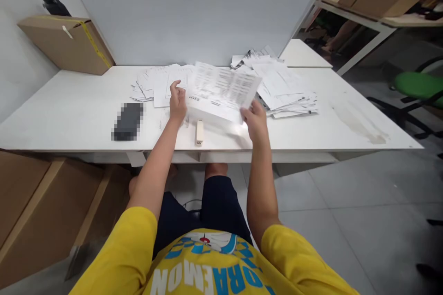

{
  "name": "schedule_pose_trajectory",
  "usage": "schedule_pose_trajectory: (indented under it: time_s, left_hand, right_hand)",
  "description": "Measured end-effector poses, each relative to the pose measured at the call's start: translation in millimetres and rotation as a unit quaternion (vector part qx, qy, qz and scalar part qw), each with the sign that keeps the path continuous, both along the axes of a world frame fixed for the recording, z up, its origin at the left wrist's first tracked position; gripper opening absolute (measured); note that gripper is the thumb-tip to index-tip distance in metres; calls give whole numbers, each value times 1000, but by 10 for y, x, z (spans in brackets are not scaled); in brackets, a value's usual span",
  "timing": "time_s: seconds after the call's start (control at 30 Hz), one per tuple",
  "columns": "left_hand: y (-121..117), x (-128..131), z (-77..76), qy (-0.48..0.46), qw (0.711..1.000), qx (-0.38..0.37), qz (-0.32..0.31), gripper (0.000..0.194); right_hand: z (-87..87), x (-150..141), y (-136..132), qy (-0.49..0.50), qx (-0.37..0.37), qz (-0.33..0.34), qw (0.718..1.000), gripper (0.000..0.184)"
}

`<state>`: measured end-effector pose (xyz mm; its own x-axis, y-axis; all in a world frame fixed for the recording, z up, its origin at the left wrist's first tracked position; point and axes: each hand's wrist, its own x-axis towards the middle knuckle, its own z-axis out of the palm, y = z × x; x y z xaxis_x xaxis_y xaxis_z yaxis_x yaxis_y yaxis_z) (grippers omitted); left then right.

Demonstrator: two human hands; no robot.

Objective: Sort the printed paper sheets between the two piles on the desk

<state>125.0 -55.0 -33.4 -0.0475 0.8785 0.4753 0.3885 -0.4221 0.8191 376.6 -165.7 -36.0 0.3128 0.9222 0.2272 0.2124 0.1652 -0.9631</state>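
Note:
Printed paper sheets (224,90) are raised at a tilt over the desk, slightly blurred by motion. My right hand (255,122) pinches their lower right corner between thumb and fingers. My left hand (177,101) is beside their left edge, its fingers bent and apart, with nothing visible in it. Below the sheets, a small cream stapler (200,132) lies on the desk close to its front edge. Behind my left hand is a spread of papers (161,84). A larger, untidy paper pile (280,83) lies to the right of the sheets.
The white desk (79,115) has a pale partition (197,14) along its back. A dark blurred-out object (127,122) lies on the left, and a cardboard box (69,44) leans at the back left corner. Cardboard (51,207) stands below left. A green chair (420,87) is at right.

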Motion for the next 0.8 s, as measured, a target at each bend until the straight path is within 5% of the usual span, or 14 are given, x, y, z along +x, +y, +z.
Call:
schedule_pose_trajectory:
  time_s: [0.17,0.3,0.6,0.8]
  left_hand:
    - [-12,10,-41,-12,999,-14,-44,48]
    - [-1,39,-57,9,998,5,-69,37]
    - [-550,100,-1,201,940,54,-269,24]
    - [-644,106,-13,289,900,48,-323,33]
  right_hand:
    - [-367,-2,-1585,137,-60,11,989,54]
    - [-449,49,-2179,212,-192,69,956,54]
    - [-344,74,-2018,223,-195,66,953,53]
    - [-312,174,-1942,211,-205,32,955,55]
